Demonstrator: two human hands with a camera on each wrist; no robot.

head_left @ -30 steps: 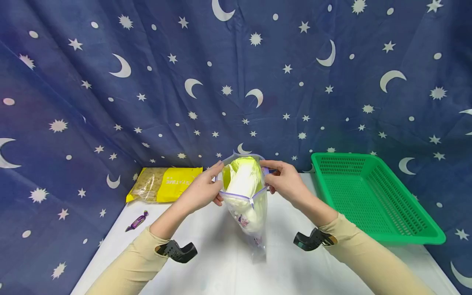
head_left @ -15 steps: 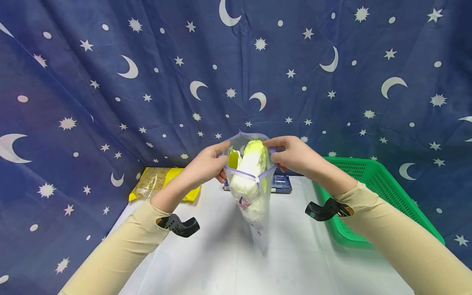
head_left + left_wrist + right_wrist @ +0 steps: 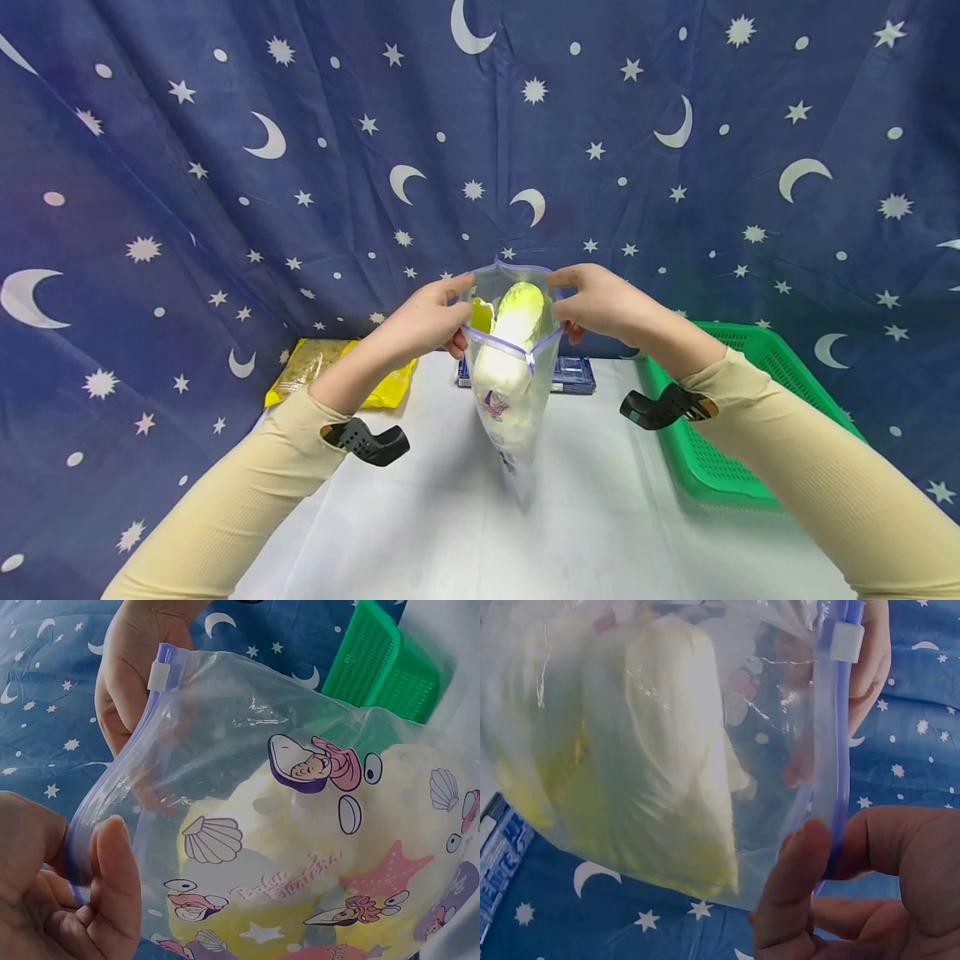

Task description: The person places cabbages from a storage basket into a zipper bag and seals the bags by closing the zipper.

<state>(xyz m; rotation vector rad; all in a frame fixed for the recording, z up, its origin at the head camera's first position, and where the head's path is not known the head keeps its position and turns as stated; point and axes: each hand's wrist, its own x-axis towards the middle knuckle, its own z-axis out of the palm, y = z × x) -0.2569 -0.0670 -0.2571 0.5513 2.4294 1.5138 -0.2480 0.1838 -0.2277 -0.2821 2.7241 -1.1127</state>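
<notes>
A clear zipper bag (image 3: 495, 425) with a purple slider edge and printed shells and starfish hangs upright over the table, its mouth spread wide. Inside it stands a pale napa cabbage (image 3: 517, 321), with yellow-green leaves towards the top. My left hand (image 3: 431, 321) pinches the left side of the bag's rim between thumb and fingers. On the opposite side, the right hand (image 3: 596, 307) pinches the rim too. The white slider (image 3: 159, 676) sits at one end of the zip in the left wrist view.
A green plastic basket (image 3: 720, 467) stands on the right, partly behind the right arm. Behind the bag lies a flat dark blue package (image 3: 573, 375). A yellow food packet (image 3: 390, 387) is at the back left, partly covered by the left arm. A patterned blue curtain (image 3: 360, 208) backs the table.
Both hands have raised the bag with the cabbage and moved it slightly right. The cabbage sits lower in the bag. The blue package now shows behind it; the left arm covers the wrapped candy.
</notes>
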